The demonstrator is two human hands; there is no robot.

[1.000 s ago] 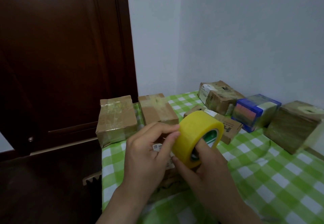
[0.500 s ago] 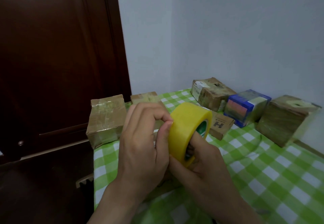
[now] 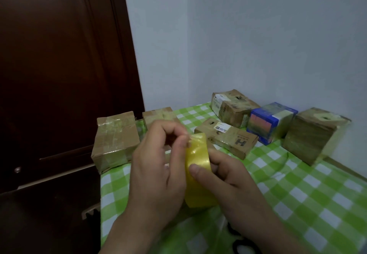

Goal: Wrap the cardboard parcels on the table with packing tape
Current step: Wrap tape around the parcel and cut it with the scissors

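A yellow roll of packing tape (image 3: 197, 174) is held upright over the near middle of the table. My right hand (image 3: 228, 182) grips it from the right, thumb on its outer face. My left hand (image 3: 158, 166) is at the roll's top left edge, its thumb and curled fingers pinching at the tape there. Several cardboard parcels lie behind: a taped one (image 3: 115, 140) at the table's left edge, one (image 3: 158, 114) beside it partly hidden by my left hand, a flat one marked H (image 3: 228, 136), one with a label (image 3: 232, 106) at the back, and a cube-like one (image 3: 311, 134) at the right.
The table wears a green and white checked cloth (image 3: 297, 190). A blue box (image 3: 270, 122) stands between the back parcels. A dark wooden door (image 3: 59, 75) fills the left, and pale walls meet in the corner behind. The table's left edge drops to a dark floor.
The roll has turned so its outer face points at me and its core is hidden. My right thumb has come onto that face. My left fingers have shifted to the roll's top edge.
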